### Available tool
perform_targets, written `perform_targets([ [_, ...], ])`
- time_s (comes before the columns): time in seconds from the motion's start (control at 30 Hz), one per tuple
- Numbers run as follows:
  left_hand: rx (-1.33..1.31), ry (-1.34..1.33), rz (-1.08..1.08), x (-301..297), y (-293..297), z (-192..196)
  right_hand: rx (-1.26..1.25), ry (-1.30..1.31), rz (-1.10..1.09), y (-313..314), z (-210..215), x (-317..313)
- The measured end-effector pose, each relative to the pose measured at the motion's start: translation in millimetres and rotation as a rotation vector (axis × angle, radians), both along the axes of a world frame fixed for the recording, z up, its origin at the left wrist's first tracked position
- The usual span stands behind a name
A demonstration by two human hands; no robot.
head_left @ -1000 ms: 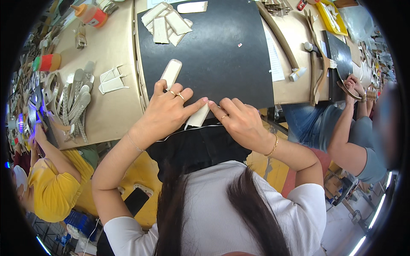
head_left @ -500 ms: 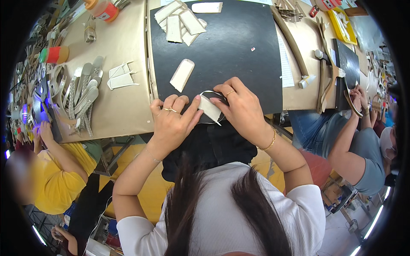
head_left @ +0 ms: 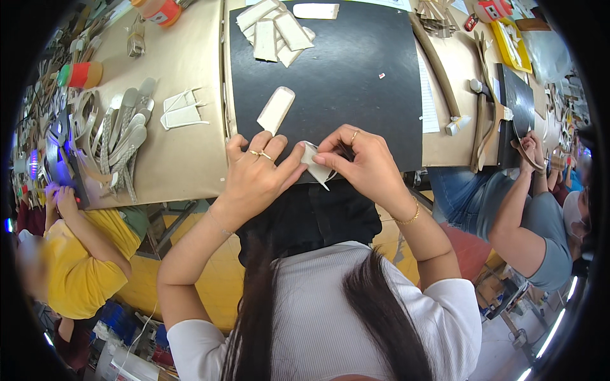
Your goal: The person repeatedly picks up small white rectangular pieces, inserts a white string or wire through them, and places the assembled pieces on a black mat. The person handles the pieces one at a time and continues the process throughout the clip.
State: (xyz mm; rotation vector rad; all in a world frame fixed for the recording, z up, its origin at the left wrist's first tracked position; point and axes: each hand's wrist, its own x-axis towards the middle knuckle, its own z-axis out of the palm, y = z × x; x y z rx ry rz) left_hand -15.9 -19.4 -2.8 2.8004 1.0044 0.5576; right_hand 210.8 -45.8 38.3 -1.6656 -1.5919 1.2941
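Grip status: left hand [head_left: 257, 174] and right hand [head_left: 365, 165] both pinch small cream folded piece [head_left: 316, 166] between thumb and fingertips, held at near edge of black mat [head_left: 356, 76]. I log, largest first: tan counter [head_left: 184, 133]; black mat upon it; row of grey shaped strips [head_left: 124, 143] at left; stack of cream pieces [head_left: 273, 28] at mat's far edge; single cream strip [head_left: 276, 109] lying on mat just beyond left hand; folded piece itself.
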Motion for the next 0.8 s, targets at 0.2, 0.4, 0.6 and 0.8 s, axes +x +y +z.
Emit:
perform_targets([
  [0.2,-0.002,-0.024,0.026,5,-3,-3,0.264,-0.209,-0.060,-20,-8,-12],
  [0.4,-0.011,-0.019,0.028,4,-4,-3,0.164,-0.166,-0.056,-7,-12,-13],
  [0.6,0.001,-0.015,0.029,5,-4,-3,0.126,-0.168,0.015,15,-13,-13],
  [0.8,0.004,-0.019,0.026,6,-3,-3,0.327,-0.250,0.014,-8,-13,-11],
])
